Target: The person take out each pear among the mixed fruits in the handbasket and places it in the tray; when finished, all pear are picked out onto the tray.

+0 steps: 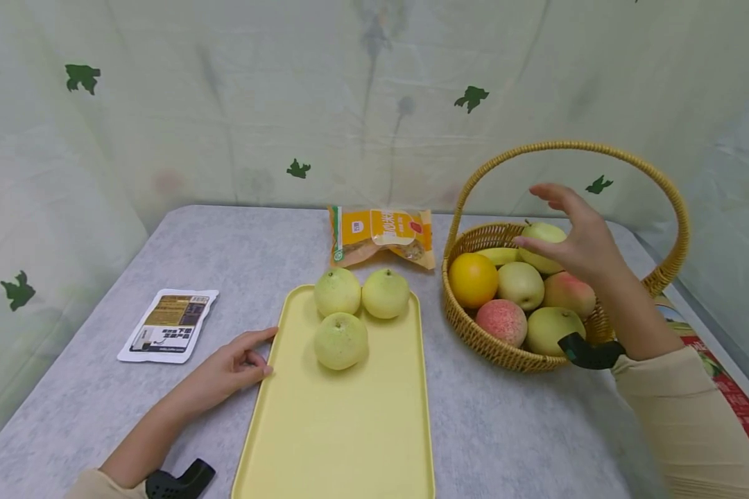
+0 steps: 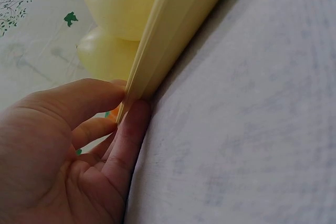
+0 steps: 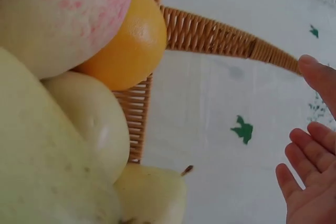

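My left hand [image 1: 234, 364] is at the left edge of a yellow tray [image 1: 343, 443]. Thumb and fingers pinch the rim in the left wrist view, close to the tabletop. Three round, yellow-green pears [image 1: 341, 341] sit together at the tray's far end. Over a wicker basket [image 1: 474, 339], beneath its arched handle, my right hand [image 1: 580, 239] hovers with spread, gently curved fingers and nothing in them. The basket carries an orange [image 1: 473, 280], pinkish peaches [image 1: 501, 322], a banana [image 1: 499, 256] and several pale green fruits [image 1: 555, 331]. In the right wrist view the hand [image 3: 315, 182] appears apart from the fruit.
An orange snack bag [image 1: 383, 235] lies behind the tray. A white packet [image 1: 170, 326] with a brown label is left of it. Partly covered by the right arm, a red printed package [image 1: 730, 388] lies along the right edge. A pale curtain [image 1: 256, 104] hangs behind the table.
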A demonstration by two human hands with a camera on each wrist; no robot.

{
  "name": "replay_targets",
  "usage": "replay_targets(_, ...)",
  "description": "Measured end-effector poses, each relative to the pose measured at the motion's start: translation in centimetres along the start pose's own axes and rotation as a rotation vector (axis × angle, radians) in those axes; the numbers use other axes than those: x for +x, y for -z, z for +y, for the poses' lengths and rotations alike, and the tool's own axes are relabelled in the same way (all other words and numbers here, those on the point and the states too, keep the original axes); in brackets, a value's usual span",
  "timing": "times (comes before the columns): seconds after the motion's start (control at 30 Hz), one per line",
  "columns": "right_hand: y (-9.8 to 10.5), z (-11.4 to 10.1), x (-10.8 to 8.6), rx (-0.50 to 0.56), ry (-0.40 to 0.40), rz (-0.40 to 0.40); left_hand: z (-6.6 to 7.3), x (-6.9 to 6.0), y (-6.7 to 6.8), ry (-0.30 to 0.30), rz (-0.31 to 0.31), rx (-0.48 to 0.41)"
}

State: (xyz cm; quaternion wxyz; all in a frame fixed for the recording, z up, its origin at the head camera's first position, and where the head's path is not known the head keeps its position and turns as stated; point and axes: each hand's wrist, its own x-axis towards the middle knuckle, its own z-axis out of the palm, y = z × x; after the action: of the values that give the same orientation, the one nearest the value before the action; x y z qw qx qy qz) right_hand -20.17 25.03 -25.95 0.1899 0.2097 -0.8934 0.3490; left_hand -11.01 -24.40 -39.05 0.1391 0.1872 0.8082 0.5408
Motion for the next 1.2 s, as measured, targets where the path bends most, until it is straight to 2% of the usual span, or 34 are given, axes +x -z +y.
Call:
replay_targets(0.3,-0.2,1.7,0.3,0.054,-0.147,0.001,0.1,0.0,-0.1,0.015,-0.003,0.008)
replay_targets(0.67,-0.5,3.3,0.0,0.082,-0.201,-0.016,0.0,0.0,0.1,0.015,-0.008,-0.004)
replay_targets(1.0,-0.4,4.3,-0.4,0.047,-0.336,-0.102,0.1,0.0,0.0,0.027,-0.013,-0.006)
replay_targets(1.2,-0.4,4.7,-0.5,0.062,-0.371,-0.152,0.1,0.0,0.0,0.03,-0.011,-0.012)
